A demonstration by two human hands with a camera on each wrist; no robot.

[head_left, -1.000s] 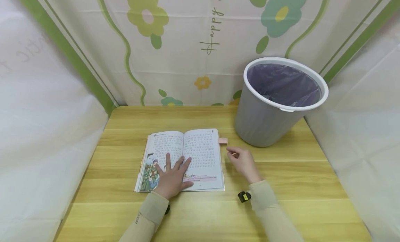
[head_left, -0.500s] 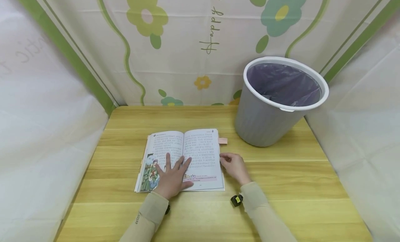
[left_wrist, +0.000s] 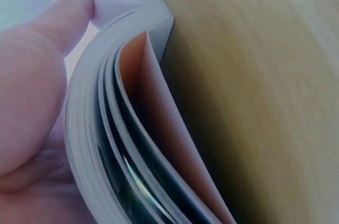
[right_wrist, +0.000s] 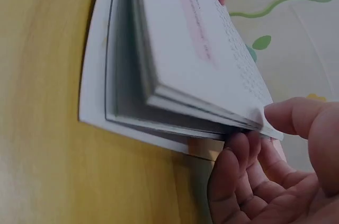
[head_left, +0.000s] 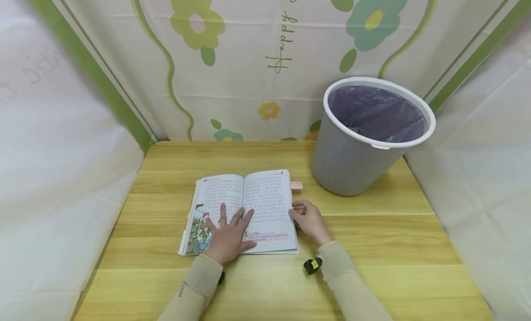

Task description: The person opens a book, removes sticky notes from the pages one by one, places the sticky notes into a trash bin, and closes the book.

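An open book (head_left: pixel 265 187) lies on the wooden table, with printed text on both pages and a colour picture at the lower left. My left hand (head_left: pixel 227 240) rests spread over the lower middle, fingers straight across the fold. In the left wrist view, its thumb (left_wrist: pixel 74 15) presses on the white page above the curved page edges. At the right edge, my right hand (head_left: pixel 310 222) pinches a stack of pages (right_wrist: pixel 201 70). The right wrist view has the thumb on top and curled fingers (right_wrist: pixel 233 176) underneath, with the stack raised off the lower pages and cover.
A pink paper tab (head_left: pixel 296 186) sticks out from the book's right side. Behind and to the right stands a grey wastebasket (head_left: pixel 348 164) with a dark liner. Patterned cloth (head_left: pixel 249 81) hangs along the table's back edge.
My right hand has moved left from beside the book to its right edge and now pinches the pages there. My left hand has stayed in place.
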